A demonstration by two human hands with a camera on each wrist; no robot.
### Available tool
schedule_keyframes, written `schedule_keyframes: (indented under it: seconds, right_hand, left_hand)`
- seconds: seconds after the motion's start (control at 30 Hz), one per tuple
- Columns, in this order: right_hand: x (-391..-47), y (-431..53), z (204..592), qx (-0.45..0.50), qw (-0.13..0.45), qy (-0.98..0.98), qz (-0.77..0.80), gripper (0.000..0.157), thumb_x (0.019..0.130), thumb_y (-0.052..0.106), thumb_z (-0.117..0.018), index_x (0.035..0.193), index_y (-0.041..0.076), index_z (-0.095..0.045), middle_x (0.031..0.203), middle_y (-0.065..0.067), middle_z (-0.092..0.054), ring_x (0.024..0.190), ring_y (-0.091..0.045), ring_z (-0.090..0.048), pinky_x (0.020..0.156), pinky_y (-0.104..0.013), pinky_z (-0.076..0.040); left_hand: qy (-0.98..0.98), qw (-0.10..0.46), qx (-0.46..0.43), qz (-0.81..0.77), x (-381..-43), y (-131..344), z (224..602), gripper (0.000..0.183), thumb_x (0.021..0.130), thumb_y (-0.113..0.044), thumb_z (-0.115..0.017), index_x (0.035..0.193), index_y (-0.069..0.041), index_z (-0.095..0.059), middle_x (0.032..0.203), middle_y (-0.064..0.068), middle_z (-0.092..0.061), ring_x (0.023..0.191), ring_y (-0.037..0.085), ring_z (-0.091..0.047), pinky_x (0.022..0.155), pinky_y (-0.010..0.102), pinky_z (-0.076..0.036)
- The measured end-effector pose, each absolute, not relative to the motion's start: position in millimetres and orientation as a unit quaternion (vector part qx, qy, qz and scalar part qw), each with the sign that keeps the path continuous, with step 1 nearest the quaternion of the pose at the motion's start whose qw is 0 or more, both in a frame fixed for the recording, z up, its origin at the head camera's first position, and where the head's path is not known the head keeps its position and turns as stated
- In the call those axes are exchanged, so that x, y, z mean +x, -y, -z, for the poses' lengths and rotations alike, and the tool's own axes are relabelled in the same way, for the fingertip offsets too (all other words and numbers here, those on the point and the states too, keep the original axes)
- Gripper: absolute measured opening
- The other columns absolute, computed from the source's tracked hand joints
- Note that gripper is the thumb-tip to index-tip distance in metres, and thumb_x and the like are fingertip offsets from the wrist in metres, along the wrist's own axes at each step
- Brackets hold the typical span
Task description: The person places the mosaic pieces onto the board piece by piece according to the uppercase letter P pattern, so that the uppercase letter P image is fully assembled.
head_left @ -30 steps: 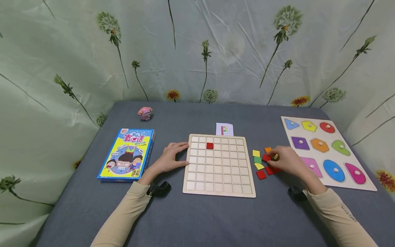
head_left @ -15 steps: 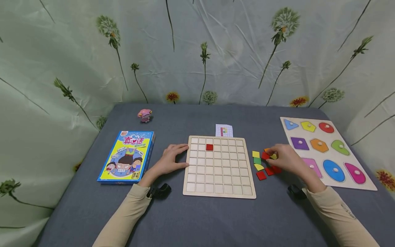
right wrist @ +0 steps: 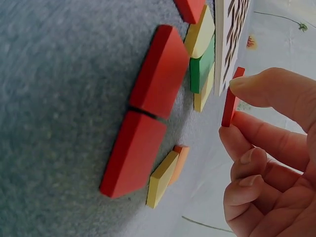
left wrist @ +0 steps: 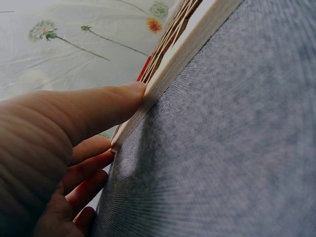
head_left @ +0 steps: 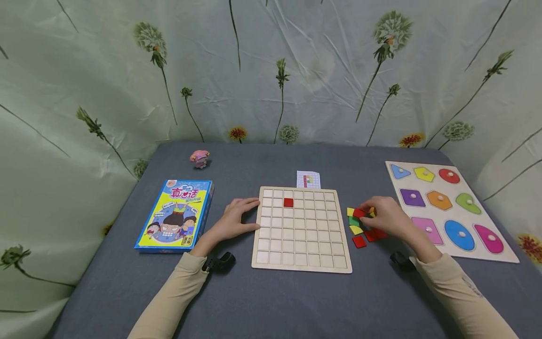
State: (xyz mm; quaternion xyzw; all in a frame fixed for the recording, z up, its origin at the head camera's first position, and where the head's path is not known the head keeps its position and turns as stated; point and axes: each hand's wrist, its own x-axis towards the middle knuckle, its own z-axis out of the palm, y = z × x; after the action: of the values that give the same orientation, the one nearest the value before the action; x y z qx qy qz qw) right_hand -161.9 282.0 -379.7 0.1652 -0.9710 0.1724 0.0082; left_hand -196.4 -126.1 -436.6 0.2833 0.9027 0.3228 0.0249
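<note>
A pale wooden grid board (head_left: 301, 230) lies in the middle of the table, one red square tile (head_left: 288, 202) set in an upper cell. My left hand (head_left: 230, 221) touches its left edge with extended thumb and fingertips; the left wrist view shows the thumb (left wrist: 113, 103) against the rim. To the right of the board, my right hand (head_left: 389, 217) pinches another red square tile (right wrist: 232, 101) between thumb and fingers, raised off the table. Beneath it lie loose tiles: several red ones (head_left: 359, 242), a green one (head_left: 354, 221), yellow ones (head_left: 356, 230) and an orange one (right wrist: 179, 163).
A card with a coloured grid pattern (head_left: 308, 179) sits behind the board. At the right lies a knobbed shape puzzle (head_left: 428, 185), partly behind my right hand. A blue and yellow box (head_left: 175, 212) is at the left, with a pink figurine (head_left: 199, 159) farther back.
My right hand has picked a red tile out of the loose pile and shifted slightly left with it. The left hand stays at the board's edge.
</note>
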Motion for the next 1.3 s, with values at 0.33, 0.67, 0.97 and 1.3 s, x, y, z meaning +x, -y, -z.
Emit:
schedule_keyframes:
  seconds: [0.33, 0.67, 0.97, 1.3]
  right_hand:
    - [-162.1, -275.5, 378.8, 0.172, 0.011, 0.971, -0.167, 0.018, 0.074, 0.013, -0.072, 0.089, 0.002, -0.072, 0.083, -0.009, -0.069, 0.071, -0.016, -0.056, 0.066, -0.033, -0.047]
    - [-162.8, -268.2, 377.7, 0.171, 0.006, 0.971, -0.168, 0.020, 0.074, 0.012, -0.073, 0.092, 0.002, -0.072, 0.084, -0.009, -0.069, 0.069, -0.015, -0.053, 0.063, -0.028, -0.044]
    - [-164.5, -259.7, 376.9, 0.193, 0.016, 0.965, -0.174, 0.018, 0.074, 0.009, -0.074, 0.091, 0.002, -0.072, 0.081, -0.008, -0.068, 0.064, -0.011, -0.051, 0.057, -0.023, -0.042]
    - [-167.1, -251.6, 376.9, 0.207, 0.025, 0.964, -0.165, 0.019, 0.073, 0.008, -0.073, 0.091, 0.001, -0.072, 0.082, -0.008, -0.069, 0.064, -0.012, -0.051, 0.059, -0.024, -0.043]
  left_hand:
    - [-0.902, 0.026, 0.284, -0.325, -196.0, 126.2, 437.0, 0.066, 0.080, -0.027, -0.072, 0.137, -0.005, -0.048, 0.143, 0.013, -0.047, 0.125, 0.032, -0.040, 0.098, 0.054, -0.028]
    - [-0.900, 0.027, 0.285, -0.328, -195.6, 125.7, 435.6, 0.066, 0.079, -0.028, -0.073, 0.137, -0.005, -0.048, 0.143, 0.013, -0.047, 0.126, 0.032, -0.039, 0.098, 0.055, -0.028]
    - [-0.902, 0.027, 0.282, -0.327, -195.3, 126.3, 435.2, 0.067, 0.079, -0.027, -0.073, 0.137, -0.005, -0.048, 0.143, 0.014, -0.046, 0.126, 0.033, -0.039, 0.099, 0.055, -0.028]
    - [-0.903, 0.025, 0.285, -0.322, -196.4, 125.6, 435.4, 0.066, 0.080, -0.027, -0.072, 0.137, -0.005, -0.048, 0.143, 0.014, -0.047, 0.124, 0.032, -0.040, 0.097, 0.054, -0.029]
